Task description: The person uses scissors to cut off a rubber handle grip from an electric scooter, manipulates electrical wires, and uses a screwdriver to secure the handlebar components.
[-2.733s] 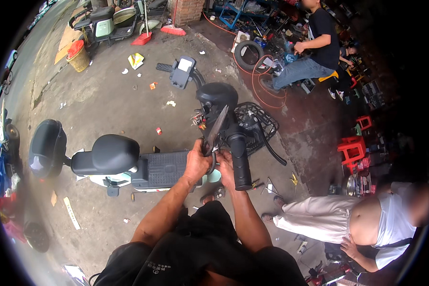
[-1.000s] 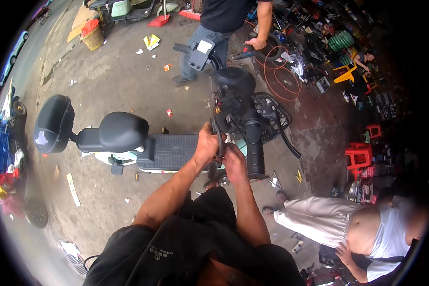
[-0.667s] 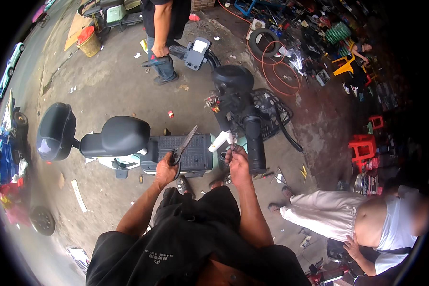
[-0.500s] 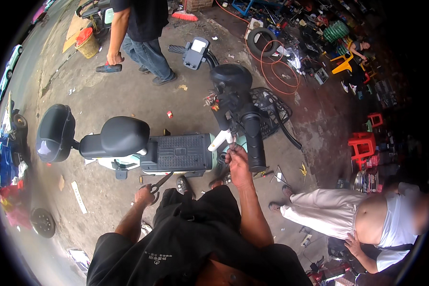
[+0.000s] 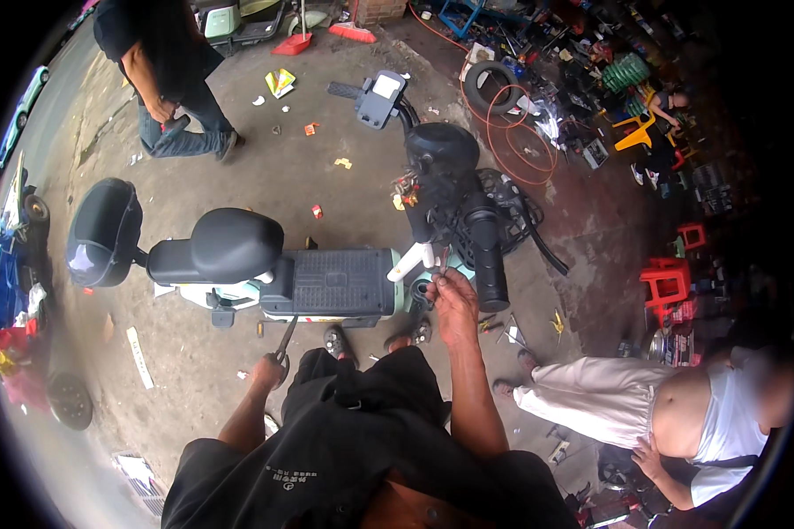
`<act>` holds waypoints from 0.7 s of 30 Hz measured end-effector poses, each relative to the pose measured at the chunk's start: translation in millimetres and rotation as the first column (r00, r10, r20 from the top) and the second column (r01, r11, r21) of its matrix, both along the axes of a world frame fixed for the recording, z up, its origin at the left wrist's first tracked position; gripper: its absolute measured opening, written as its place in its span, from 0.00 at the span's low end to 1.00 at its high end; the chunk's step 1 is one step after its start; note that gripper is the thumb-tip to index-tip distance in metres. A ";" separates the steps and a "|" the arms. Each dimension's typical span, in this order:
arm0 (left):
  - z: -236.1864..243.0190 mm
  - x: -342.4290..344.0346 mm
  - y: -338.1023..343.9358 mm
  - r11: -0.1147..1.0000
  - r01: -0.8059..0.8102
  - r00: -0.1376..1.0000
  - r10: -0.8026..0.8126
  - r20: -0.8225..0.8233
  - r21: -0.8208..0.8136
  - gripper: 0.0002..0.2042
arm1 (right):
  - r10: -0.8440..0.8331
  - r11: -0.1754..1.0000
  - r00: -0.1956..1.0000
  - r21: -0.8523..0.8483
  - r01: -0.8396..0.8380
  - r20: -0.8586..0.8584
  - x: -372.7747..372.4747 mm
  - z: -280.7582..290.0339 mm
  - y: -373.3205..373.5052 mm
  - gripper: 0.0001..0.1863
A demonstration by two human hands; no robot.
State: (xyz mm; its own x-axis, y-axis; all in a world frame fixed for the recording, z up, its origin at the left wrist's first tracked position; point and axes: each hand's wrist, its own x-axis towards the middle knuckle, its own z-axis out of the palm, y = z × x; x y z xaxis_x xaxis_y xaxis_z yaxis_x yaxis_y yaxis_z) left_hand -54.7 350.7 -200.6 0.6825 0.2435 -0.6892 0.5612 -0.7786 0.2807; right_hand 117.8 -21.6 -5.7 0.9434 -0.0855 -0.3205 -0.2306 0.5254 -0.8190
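Beside the scooter (image 5: 326,278), the left hand (image 5: 267,370) grips scissors (image 5: 285,339) below its footboard; the right hand (image 5: 450,295) pinches something small, perhaps wiring, at its front column.

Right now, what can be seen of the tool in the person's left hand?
The tool is slim, dark and metallic-looking, like pliers or cutters; its exact kind is too small to tell. The left hand grips its lower end, down beside the person's leg. It points up and slightly right, its tip reaching the edge of the scooter's ribbed black footboard; contact cannot be told.
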 end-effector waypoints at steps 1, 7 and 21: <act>-14.9 3.5 -0.4 0.999 0.038 0.998 -0.037 0.041 -0.032 0.15 | 0.000 1.000 1.000 -0.008 0.000 0.002 0.3 0.5 -1.6 0.10; 7.4 51.9 -45.2 0.984 0.133 0.991 -0.135 -0.005 -0.116 0.18 | -0.063 0.998 0.998 0.009 0.063 -0.001 -0.8 -1.0 -7.9 0.10; -6.8 20.5 -39.3 0.987 0.150 0.979 -0.156 -0.129 -0.060 0.20 | -0.044 0.999 0.999 -0.027 0.043 -0.026 -1.5 -6.6 -1.9 0.11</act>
State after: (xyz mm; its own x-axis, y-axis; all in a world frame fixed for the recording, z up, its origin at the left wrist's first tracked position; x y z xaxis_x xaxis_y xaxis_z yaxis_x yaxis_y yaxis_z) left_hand -34.2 311.4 -207.4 0.6108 0.1065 -0.7846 0.4713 -0.8452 0.2521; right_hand 116.3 -23.5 -12.3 0.9296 -0.1353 -0.3429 -0.2302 0.5134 -0.8267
